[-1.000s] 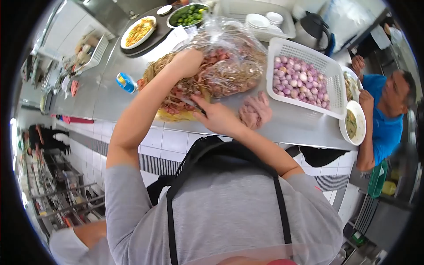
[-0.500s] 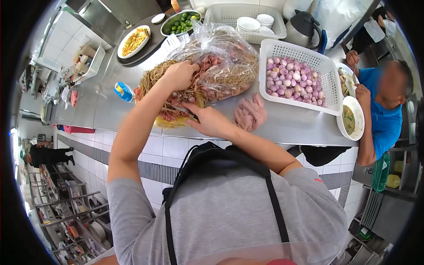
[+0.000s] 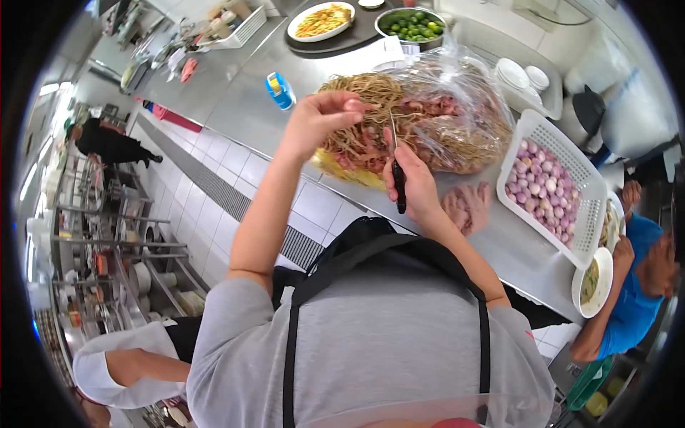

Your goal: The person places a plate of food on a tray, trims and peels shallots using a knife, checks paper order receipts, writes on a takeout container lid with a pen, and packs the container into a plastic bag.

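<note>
Knife and dry, stringy bunches on smooth steel counter [image 3: 246,121].
Wiry tan stalks [image 3: 372,87] with reddish, papery bulbs [image 3: 355,143], heaped over yellow wrap [image 3: 357,175] beside a crinkled clear bag [image 3: 467,139]. My right hand [image 3: 417,185] is closed round the knife's [image 3: 400,189] black handle, blade over the heap; my left [image 3: 319,123] is half-curled, thumb near fingertips, grip unclear.
</note>
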Demonstrator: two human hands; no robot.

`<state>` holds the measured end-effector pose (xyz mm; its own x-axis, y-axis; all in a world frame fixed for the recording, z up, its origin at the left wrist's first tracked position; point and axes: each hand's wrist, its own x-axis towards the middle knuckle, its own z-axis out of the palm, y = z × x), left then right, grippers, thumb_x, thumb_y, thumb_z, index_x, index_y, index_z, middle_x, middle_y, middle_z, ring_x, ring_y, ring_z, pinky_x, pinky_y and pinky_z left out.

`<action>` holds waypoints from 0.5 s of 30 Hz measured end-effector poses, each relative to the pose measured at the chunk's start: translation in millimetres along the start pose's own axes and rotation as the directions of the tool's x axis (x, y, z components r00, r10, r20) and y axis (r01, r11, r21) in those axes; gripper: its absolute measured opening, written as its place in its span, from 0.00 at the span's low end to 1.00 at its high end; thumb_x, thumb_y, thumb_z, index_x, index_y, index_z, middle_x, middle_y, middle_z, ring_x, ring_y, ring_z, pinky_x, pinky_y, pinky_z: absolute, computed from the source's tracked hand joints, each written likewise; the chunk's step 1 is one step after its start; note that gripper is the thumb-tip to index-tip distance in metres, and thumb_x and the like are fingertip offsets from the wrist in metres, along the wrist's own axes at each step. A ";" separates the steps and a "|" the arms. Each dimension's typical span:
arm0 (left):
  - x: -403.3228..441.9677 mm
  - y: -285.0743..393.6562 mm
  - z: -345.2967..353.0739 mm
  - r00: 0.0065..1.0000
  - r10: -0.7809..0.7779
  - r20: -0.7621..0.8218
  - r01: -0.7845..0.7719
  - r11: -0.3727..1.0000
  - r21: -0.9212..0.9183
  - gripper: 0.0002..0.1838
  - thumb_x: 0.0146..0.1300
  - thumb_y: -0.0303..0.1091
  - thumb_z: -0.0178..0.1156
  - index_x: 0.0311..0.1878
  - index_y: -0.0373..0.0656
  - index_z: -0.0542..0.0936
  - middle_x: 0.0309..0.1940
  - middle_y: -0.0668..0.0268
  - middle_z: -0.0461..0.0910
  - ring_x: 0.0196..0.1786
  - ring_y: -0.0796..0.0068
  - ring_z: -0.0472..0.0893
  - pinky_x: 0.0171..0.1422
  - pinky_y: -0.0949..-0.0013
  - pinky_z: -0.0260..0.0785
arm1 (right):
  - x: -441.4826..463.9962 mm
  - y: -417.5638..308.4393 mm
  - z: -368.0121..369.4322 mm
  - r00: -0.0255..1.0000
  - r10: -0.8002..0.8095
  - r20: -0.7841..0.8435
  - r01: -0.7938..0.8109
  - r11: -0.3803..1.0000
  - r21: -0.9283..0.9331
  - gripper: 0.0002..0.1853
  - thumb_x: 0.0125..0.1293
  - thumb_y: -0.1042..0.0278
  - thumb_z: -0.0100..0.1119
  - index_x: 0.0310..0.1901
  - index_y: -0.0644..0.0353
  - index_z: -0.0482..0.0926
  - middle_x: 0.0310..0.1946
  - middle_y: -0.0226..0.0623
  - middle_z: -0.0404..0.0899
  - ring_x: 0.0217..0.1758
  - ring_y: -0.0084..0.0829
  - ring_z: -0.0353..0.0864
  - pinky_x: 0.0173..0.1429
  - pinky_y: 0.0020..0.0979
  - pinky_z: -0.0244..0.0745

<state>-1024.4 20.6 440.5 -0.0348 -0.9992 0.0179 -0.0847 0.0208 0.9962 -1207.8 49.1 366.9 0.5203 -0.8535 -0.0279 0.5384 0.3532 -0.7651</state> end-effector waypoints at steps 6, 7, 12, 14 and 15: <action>-25.0 -33.0 9.3 0.990 -0.018 -0.139 -0.019 0.964 -0.265 0.18 0.49 0.23 0.63 0.45 0.34 0.75 0.34 0.64 0.79 0.35 0.80 0.78 0.40 0.78 0.71 | 11.9 -2.9 18.0 0.991 0.089 0.101 -0.084 0.995 -0.058 0.23 0.67 0.61 0.40 0.62 0.54 0.57 0.14 0.28 0.63 0.13 0.17 0.59 0.15 0.18 0.56; -26.8 -34.2 8.6 0.990 -0.014 -0.138 -0.018 0.973 -0.231 0.18 0.48 0.23 0.63 0.45 0.34 0.75 0.34 0.64 0.79 0.34 0.80 0.78 0.39 0.79 0.71 | 13.5 -3.3 20.1 0.989 0.094 0.112 -0.086 0.994 -0.071 0.23 0.67 0.61 0.40 0.62 0.54 0.57 0.14 0.28 0.63 0.13 0.17 0.59 0.15 0.17 0.56; -34.6 -31.6 11.0 0.985 0.099 -0.143 -0.103 0.994 -0.019 0.18 0.49 0.20 0.61 0.46 0.33 0.75 0.38 0.60 0.79 0.38 0.76 0.78 0.44 0.74 0.72 | 16.9 -3.5 24.9 0.990 0.117 0.076 -0.113 0.993 -0.044 0.20 0.66 0.62 0.42 0.58 0.54 0.62 0.13 0.27 0.62 0.11 0.16 0.57 0.13 0.17 0.53; -37.0 -33.5 18.6 0.957 0.204 -0.205 -0.175 0.973 0.148 0.17 0.50 0.21 0.61 0.46 0.34 0.75 0.38 0.61 0.79 0.40 0.75 0.78 0.45 0.73 0.72 | 19.1 -3.0 27.3 0.992 0.125 0.023 -0.125 0.992 0.012 0.16 0.66 0.61 0.43 0.53 0.55 0.65 0.12 0.27 0.62 0.10 0.16 0.57 0.12 0.18 0.53; -37.5 -33.8 22.7 0.938 0.262 -0.227 -0.208 0.950 0.233 0.17 0.50 0.21 0.61 0.45 0.34 0.76 0.38 0.61 0.79 0.40 0.75 0.78 0.45 0.73 0.72 | 22.5 -3.0 28.7 0.991 0.131 -0.011 -0.130 0.991 0.038 0.14 0.66 0.61 0.43 0.50 0.55 0.67 0.12 0.26 0.62 0.09 0.16 0.56 0.12 0.18 0.53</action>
<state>-1042.8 58.1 404.2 0.1717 -0.9394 0.2968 -0.3056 0.2356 0.9225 -1178.7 39.8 387.0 0.5791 -0.8041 -0.1346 0.4905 0.4755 -0.7302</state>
